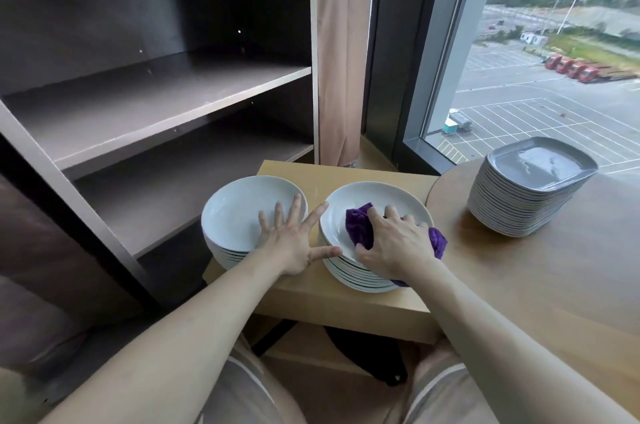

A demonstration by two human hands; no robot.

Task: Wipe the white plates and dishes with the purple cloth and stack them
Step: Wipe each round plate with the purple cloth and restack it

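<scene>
Your right hand (394, 247) is clenched round the purple cloth (360, 224), pressing it onto the top plate (381, 195) of the right-hand stack (360, 280). Your left hand (294, 243) is spread flat and holds nothing, fingers lying over the top dish of the left stack (235, 212), thumb reaching toward the plate you wipe. Neither pile is truly gripped, so a hard sideways stroke could slide that top plate off. The left stack sits right at the left edge of the small table (346, 299), and a tail of cloth hangs down the near rim; snag it and plates could follow
</scene>
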